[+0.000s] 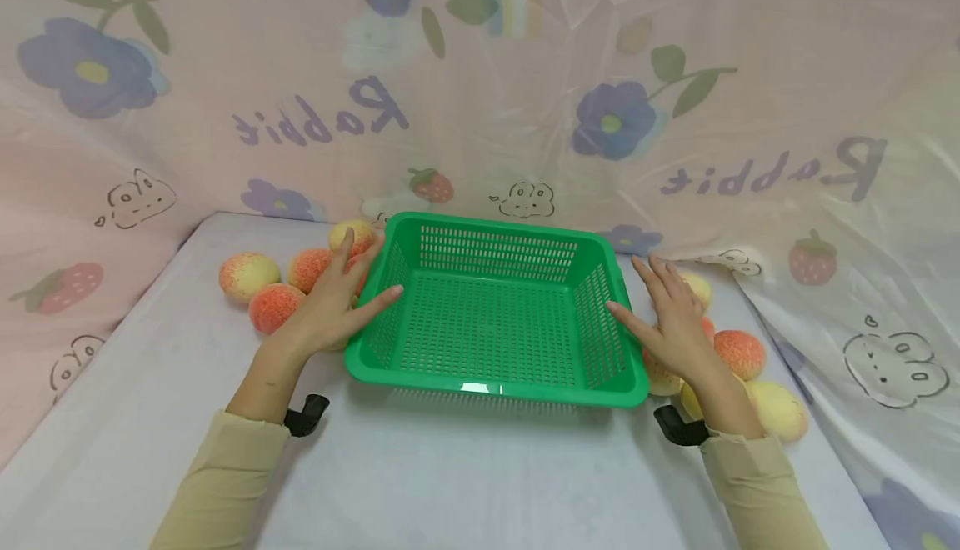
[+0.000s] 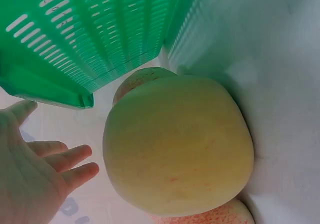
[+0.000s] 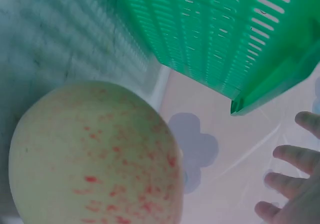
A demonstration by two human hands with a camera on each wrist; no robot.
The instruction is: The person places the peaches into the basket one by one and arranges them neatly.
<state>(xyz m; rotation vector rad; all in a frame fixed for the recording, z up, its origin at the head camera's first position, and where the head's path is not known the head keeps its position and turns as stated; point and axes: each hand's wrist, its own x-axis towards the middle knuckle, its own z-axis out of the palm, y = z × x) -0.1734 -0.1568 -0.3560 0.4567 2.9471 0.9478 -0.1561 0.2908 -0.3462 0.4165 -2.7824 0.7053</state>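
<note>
In the middle of the head view there is a green basket [image 1: 427, 381], which stands on a white surface [image 1: 450, 483]. The left hand [image 1: 330, 300] is at its left rim and the right hand [image 1: 672, 329] at its right rim; both have fingers spread and grasp nothing. Whether the thumbs touch the rim, I cannot tell. Peaches [image 1: 249, 276] lie in two groups, at the left and right of the frame. Behind hangs a printed cloth [image 1: 480, 58].
</note>
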